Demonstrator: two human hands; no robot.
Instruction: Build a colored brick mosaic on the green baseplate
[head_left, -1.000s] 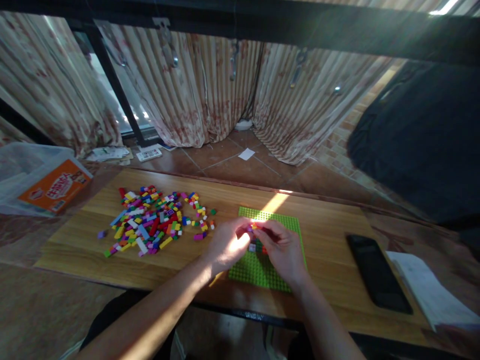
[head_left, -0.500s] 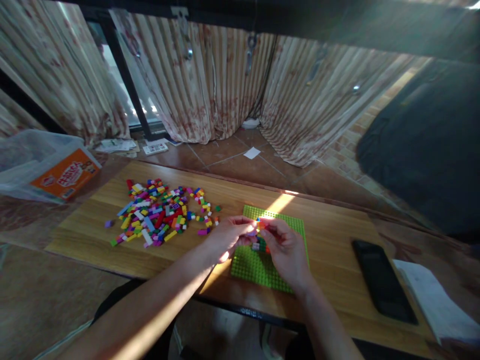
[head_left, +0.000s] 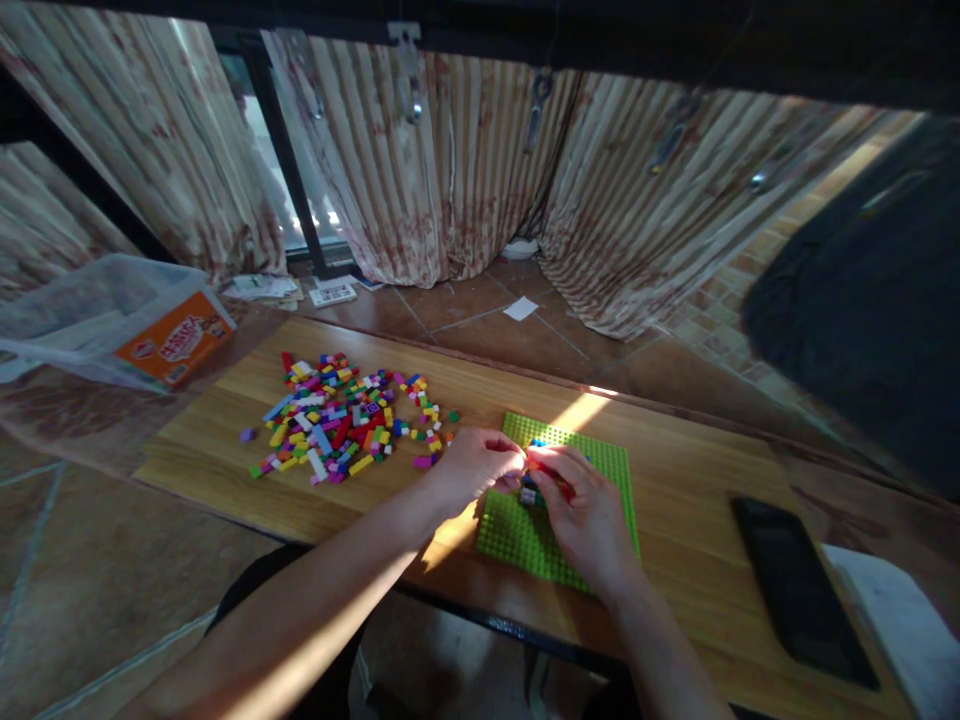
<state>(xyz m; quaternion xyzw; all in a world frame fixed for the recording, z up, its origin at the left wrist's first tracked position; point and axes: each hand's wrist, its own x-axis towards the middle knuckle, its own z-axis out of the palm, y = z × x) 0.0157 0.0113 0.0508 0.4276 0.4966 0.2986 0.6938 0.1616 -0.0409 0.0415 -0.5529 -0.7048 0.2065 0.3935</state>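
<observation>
My left hand is pinched closed over the green studded baseplate; whatever its fingertips hold is too small and covered to name. Against it, fingertip to fingertip, my right hand grips a small red building brick, mostly covered by the fingers. Under and behind the hands, a cluster of joined bricks sits on the baseplate, with grey, green and blue parts showing. The right hand hides much of it.
Loose coloured bricks lie heaped on the wooden table to the left. A clear plastic bin with an orange label stands beyond the table's left end. To the right are a black phone and white paper.
The view has swung slightly left, so everything appears shifted right. Both hands stay together over the baseplate; the red brick is now more covered by fingers.
</observation>
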